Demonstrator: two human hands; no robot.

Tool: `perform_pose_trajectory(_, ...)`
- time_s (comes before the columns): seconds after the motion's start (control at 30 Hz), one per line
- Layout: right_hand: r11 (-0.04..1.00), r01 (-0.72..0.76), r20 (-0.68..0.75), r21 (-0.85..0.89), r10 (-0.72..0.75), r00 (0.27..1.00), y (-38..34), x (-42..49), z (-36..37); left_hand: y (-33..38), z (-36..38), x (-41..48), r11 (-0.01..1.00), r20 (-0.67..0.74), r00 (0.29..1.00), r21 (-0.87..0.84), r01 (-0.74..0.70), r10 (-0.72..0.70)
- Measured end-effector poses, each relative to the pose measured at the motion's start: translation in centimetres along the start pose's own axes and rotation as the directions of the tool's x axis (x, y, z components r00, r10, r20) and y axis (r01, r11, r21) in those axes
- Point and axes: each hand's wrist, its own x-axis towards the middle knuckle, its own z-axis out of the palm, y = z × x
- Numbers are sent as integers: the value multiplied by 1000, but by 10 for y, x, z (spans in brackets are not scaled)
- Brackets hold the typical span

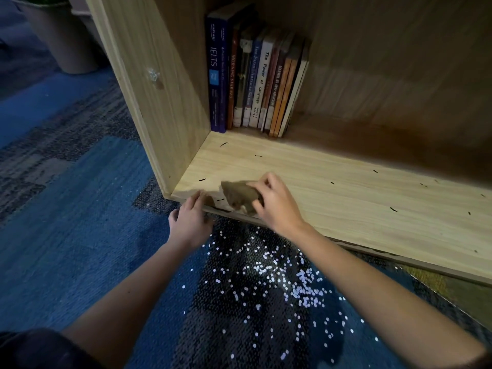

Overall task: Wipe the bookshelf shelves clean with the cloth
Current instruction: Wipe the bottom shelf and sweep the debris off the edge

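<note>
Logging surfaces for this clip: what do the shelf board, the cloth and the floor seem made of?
Shelf board: probably laminate or veneer, matte, even pale grain. Cloth: soft brownish fabric, crumpled in the right hand. Floor: blue carpet, ribbed woven texture.

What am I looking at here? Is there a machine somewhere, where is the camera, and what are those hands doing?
There is no machine here. A person does the job with bare hands, and the single picture comes from a camera worn on their head, looking forward and down. The right hand grips a brown cloth that lies on the bottom shelf of a wooden bookshelf, near its front left corner. The left hand holds nothing; its fingers rest at the shelf's front edge. Small dark specks lie scattered over the shelf. A row of books stands upright in the back left corner. In front of the shelf is blue carpet.
</note>
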Motion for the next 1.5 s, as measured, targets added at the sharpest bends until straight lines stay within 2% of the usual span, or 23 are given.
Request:
perform_pose_trajectory(0.07, 984, -157, 102, 80, 149, 984, 13, -5, 15, -1, 1, 1, 1000, 6, 1000, 4, 10, -10)
perform_pose_trajectory(0.17, 890, -345, -9, 297, 364, 931, 18, 1, 23, -3, 3, 4, 1000, -5, 1000, 11, 7, -7)
perform_pose_trajectory(0.23, 838, -426, -15, 340, 458, 889, 15, 13, 26, -6, 6, 3, 999, -24, 1000, 37, -4, 5)
perform_pose_trajectory(0.3, 881, -405, 53, 246, 405, 913, 10, 22, 33, -8, 7, 4, 997, -62, 998, 73, -19, 23)
perform_pose_trajectory(0.37, 954, -284, 165, 97, 266, 950, 5, 27, 44, -12, 7, 6, 995, -105, 994, 95, -15, 25)
perform_pose_trajectory(0.47, 992, -111, 311, -64, 125, 942, -3, 26, 54, -20, 7, 7, 993, -147, 989, 116, -5, 22)
perform_pose_trajectory(0.6, 989, 95, 444, -113, -35, 895, -6, 27, 50, -25, 10, 6, 995, -180, 984, 98, 5, 13)
perform_pose_trajectory(0.7, 965, 239, 467, -106, -164, 869, 13, 22, 36, -19, 14, 5, 997, -221, 975, 69, 40, -24)
perform_pose_trajectory(0.77, 972, 210, 418, -108, -147, 897, 37, 15, 25, -17, 14, 5, 996, -225, 974, 74, 42, -24)
perform_pose_trajectory(0.83, 989, 66, 342, -136, -16, 940, 55, 18, 17, -20, 10, 6, 996, -227, 974, 83, 29, -10)
perform_pose_trajectory(0.9, 988, -27, 299, -152, 72, 951, 51, 27, 21, -22, 11, 5, 996, -221, 975, 88, 33, -13)
perform_pose_trajectory(0.97, 994, -24, 304, -108, 56, 951, 26, 37, 34, -19, 13, 5, 996, -231, 973, 81, 41, -21)
perform_pose_trajectory(1.07, 997, 78, 390, -20, -64, 919, -12, 32, 50, -18, 15, 6, 995, -247, 969, 85, 56, -34)
perform_pose_trajectory(1.17, 981, 194, 388, 2, -180, 904, 0, 14, 47, -23, 14, 7, 992, -247, 969, 119, 38, -7)
perform_pose_trajectory(1.23, 989, 141, 325, 44, -147, 934, 20, 10, 41, -25, 14, 6, 991, -235, 972, 129, 27, 4)
perform_pose_trajectory(1.33, 998, -14, 195, 68, 1, 981, 31, 28, 43, -23, 15, 5, 992, -224, 975, 126, 32, -3)
perform_pose_trajectory(1.4, 999, 1, 217, 34, -8, 976, 15, 37, 50, -22, 16, 5, 992, -226, 974, 115, 46, -19)
perform_pose_trajectory(1.5, 990, 111, 360, 89, -136, 923, 2, 26, 57, -22, 15, 6, 992, -243, 970, 121, 41, -11)
